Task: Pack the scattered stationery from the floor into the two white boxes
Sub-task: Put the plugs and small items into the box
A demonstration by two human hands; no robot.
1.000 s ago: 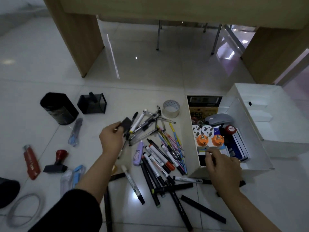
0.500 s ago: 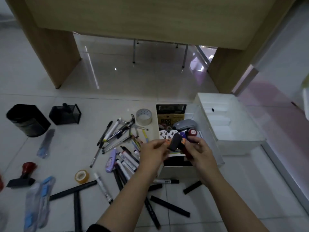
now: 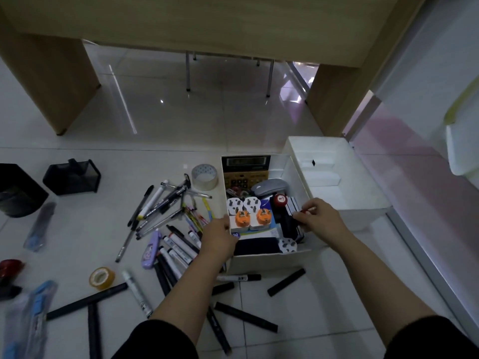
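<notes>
The near white box (image 3: 269, 260) holds a calculator (image 3: 245, 167), a grey mouse (image 3: 269, 186), white and orange plugs (image 3: 242, 216) and dark items. My right hand (image 3: 318, 218) hovers over its right side and pinches a small black item with a red part (image 3: 300, 212). My left hand (image 3: 219, 238) is at the box's left wall, thumb over the rim. The second white box (image 3: 363, 203) stands behind and to the right. Several pens (image 3: 166, 203) and markers (image 3: 178, 252) lie on the floor to the left.
On the floor lie a clear tape roll (image 3: 204, 176), a yellow tape roll (image 3: 101, 278), a purple correction tape (image 3: 150, 251), long black markers (image 3: 246, 317), a mesh holder (image 3: 72, 176) and a black cup (image 3: 15, 193). A wooden desk (image 3: 64, 81) stands ahead.
My left hand carried a small black item from the pen pile to the box. My right hand now holds it over the box's right side, and my left hand has dropped to the box's left wall.
</notes>
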